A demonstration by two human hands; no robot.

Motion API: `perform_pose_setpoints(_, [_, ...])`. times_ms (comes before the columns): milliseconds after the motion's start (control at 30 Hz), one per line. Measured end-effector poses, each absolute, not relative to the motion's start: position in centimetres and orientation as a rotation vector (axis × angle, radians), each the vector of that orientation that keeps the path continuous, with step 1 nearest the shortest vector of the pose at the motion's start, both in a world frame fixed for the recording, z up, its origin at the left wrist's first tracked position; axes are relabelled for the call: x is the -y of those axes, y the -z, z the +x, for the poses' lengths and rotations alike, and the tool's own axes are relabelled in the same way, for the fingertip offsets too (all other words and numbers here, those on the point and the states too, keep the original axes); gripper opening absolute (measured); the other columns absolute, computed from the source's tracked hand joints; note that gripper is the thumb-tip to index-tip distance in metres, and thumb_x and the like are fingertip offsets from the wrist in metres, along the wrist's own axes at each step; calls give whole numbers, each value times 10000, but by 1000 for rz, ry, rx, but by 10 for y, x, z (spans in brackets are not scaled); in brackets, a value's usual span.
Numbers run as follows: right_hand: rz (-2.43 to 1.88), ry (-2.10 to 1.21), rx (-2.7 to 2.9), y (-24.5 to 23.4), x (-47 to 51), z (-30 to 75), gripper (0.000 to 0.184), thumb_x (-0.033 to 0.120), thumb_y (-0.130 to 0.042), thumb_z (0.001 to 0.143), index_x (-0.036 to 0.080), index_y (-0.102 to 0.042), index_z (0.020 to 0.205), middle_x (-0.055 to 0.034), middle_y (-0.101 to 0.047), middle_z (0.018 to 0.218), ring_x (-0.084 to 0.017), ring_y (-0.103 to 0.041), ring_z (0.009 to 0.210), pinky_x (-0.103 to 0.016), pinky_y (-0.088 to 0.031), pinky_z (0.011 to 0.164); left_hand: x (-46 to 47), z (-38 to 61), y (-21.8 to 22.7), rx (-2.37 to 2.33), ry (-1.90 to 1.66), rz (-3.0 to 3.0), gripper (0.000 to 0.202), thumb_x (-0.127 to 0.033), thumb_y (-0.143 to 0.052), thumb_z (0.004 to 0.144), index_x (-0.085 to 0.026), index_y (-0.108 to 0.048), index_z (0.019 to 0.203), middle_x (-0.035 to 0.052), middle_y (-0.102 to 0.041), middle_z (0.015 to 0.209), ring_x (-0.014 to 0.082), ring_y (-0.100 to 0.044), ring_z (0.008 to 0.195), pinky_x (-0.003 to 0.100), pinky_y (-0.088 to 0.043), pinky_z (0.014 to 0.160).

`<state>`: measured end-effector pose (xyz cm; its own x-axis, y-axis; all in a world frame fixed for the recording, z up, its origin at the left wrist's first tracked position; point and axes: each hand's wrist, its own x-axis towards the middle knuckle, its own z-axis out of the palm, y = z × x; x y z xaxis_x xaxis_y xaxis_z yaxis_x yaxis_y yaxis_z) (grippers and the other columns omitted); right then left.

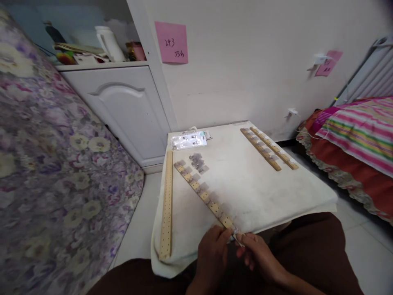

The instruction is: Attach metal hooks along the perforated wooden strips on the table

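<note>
L hand (211, 254) + R hand (260, 256), grips tight on small clip (236, 234) at wood strip (202, 194) near end

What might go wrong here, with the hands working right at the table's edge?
The left hand and right hand meet on a small shiny piece at the near end of the slanted wooden strip, just at the table edge; dropped, it would likely fall into the lap. Nudging that strip sideways may scatter the loose metal pieces beside its far end. The plain long strip lies close to the left edge and might slide off.
</note>
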<state>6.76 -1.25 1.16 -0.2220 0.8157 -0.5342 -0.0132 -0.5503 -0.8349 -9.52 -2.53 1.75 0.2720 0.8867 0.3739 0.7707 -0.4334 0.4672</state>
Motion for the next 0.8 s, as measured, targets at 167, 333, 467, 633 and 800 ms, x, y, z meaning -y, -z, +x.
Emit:
perform_pose_setpoints(167, [-1451,-1854,958,-9,14,67,470,625,-559,718,156,-584,715,2,-618,548,-68,-475,376,-168,-307,355,27,-95,-17,-1592,-875,2306,518,14,-398,667,-218,-596,1085,43,-594,849,175,-559,785,270,-472,672])
perform_pose_setpoints(333, [-1398,-1932,869,-4,16,75,493,628,-665,641,160,-588,772,-11,-661,617,-47,-468,368,-142,-302,327,27,-97,-19,-1551,-891,2241,525,15,-385,702,-229,-579,1124,40,-594,856,163,-568,763,246,-468,636])
perform_pose_setpoints(467, [-1345,-1953,718,-1,17,81,477,587,-728,620,157,-614,794,-17,-683,677,-30,-505,405,-128,-368,365,27,-99,-19,-1498,-973,2134,445,-17,-390,777,-236,-577,1116,44,-599,900,155,-582,808,246,-478,674])
perform_pose_setpoints(633, [-1267,-1987,608,0,15,80,412,516,-769,627,153,-614,743,-7,-663,621,-40,-553,459,-134,-439,437,25,-104,-21,-1494,-1128,1964,312,-85,-393,861,-223,-589,1060,45,-605,920,143,-592,830,255,-490,719])
perform_pose_setpoints(800, [-1248,-2003,600,-10,15,78,409,505,-783,612,161,-591,721,-5,-661,628,-65,-592,498,-153,-472,473,22,-108,-27,-1503,-1183,1872,245,-135,-416,884,-216,-606,1015,32,-615,901,141,-599,821,254,-493,714])
